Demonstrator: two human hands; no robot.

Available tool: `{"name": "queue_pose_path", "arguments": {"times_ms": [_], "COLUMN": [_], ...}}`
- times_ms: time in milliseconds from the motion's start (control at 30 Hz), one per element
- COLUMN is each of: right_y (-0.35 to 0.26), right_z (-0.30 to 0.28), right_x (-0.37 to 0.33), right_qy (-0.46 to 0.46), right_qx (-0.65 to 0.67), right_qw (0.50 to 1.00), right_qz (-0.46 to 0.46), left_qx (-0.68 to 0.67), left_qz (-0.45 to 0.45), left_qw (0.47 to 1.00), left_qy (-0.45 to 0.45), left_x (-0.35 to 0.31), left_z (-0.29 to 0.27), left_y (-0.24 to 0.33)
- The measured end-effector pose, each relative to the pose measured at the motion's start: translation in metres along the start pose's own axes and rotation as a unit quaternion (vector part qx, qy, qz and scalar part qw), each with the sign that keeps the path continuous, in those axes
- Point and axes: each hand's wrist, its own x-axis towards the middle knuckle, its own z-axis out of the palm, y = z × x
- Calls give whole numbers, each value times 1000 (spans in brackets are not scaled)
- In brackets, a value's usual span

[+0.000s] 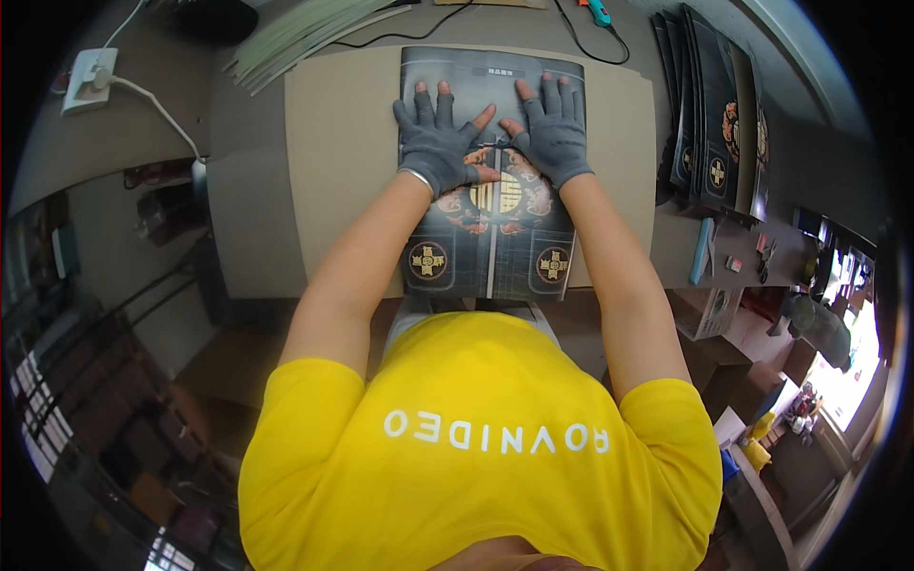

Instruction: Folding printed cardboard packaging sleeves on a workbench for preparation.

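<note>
Pale strips (297, 40) lie between a white socket (86, 84) and a teal-handled tool (599, 12).

On the table (249, 243), a panel (512, 211) is laid over a cardboard sheet (343, 171), strips (309, 36) are bunched by the sheet's far-left corner, and more panels (709, 124) are stacked beyond its right edge, behind scissors (764, 266) by the near edge.

A grey-brown table (250, 209) is partly covered by a beige board (343, 124), on which a dark printed panel (514, 252) is laid. Pale strips (305, 38) are gathered at the far left; similar dark panels (705, 114) are overlapped at the right, where a slim blue item (703, 250) and scissors (764, 259) are also set down.
</note>
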Motion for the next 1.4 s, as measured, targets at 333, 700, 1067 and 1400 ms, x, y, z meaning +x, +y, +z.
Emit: {"name": "queue_pose_path", "arguments": {"times_ms": [333, 700, 1067, 1400], "right_y": [4, 30, 9, 5], "right_z": [13, 21, 20, 16], "right_x": [5, 11, 8, 8], "right_qy": [-1, 16, -9, -68], "right_qx": [-25, 91, -16, -56], "right_qw": [999, 996, 1000, 994], "right_qz": [27, 19, 24, 67], "left_qx": [-7, -80, 7, 18], "left_qz": [1, 57, -32, -60], "left_qw": [1000, 975, 983, 993], "left_qy": [5, 199, 179, 99], "left_x": [-2, -17, -8, -1], "left_z": [2, 35, 41, 22], "left_y": [-2, -49, -23, 5]}}
